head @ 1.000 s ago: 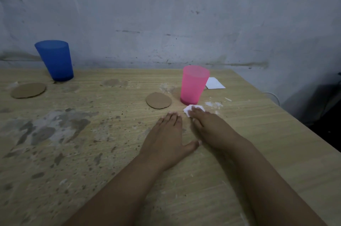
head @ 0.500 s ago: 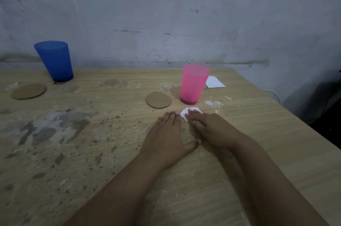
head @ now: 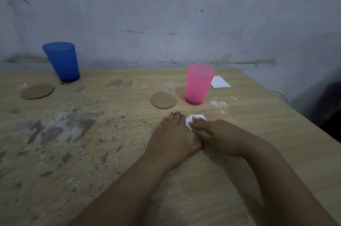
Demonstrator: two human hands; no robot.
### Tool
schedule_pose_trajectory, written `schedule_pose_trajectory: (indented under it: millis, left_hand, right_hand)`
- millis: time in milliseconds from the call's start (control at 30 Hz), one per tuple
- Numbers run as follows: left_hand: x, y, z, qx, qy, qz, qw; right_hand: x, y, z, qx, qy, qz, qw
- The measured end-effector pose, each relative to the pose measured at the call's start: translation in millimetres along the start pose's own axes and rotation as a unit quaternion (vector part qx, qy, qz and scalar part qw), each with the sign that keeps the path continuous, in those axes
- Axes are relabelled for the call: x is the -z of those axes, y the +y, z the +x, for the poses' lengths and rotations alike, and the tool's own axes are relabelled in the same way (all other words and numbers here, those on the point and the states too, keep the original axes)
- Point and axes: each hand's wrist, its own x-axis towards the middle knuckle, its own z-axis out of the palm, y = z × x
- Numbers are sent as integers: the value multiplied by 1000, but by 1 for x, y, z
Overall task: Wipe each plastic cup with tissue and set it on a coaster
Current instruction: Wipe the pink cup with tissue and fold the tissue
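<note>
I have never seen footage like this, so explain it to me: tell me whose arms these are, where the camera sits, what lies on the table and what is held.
There is no machine here. A person wears one wide-angle camera on the head, looking forward and down, so the two bare arms reaching in from the bottom are their own. The left hand lies flat and open on the wooden table. The right hand has its fingertips on a small white tissue, gathering it up; a full grip is not clear. Beyond the hands stands a pink cup beside a round brown coaster, not on it. Far left, a blue cup stands behind another coaster. A white paper lies behind the pink cup.
</note>
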Motion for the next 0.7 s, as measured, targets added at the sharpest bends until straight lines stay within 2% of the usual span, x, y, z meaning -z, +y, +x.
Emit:
schedule_pose_trajectory:
  millis: [133,333,500,700]
  left_hand:
    - [3,2,0,11,-28,22,999]
    - [3,3,-1,11,-29,27,999]
    - [2,3,1,8,-29,32,999]
    - [2,3,0,4,-29,35,999]
  right_hand:
    - [8,23,-16,-62,-8,41,997]
    - [-2,35,8,-141,99,28,985]
    - [-8,26,28,-123,138,41,982]
    - [-2,13,20,-55,81,55,994]
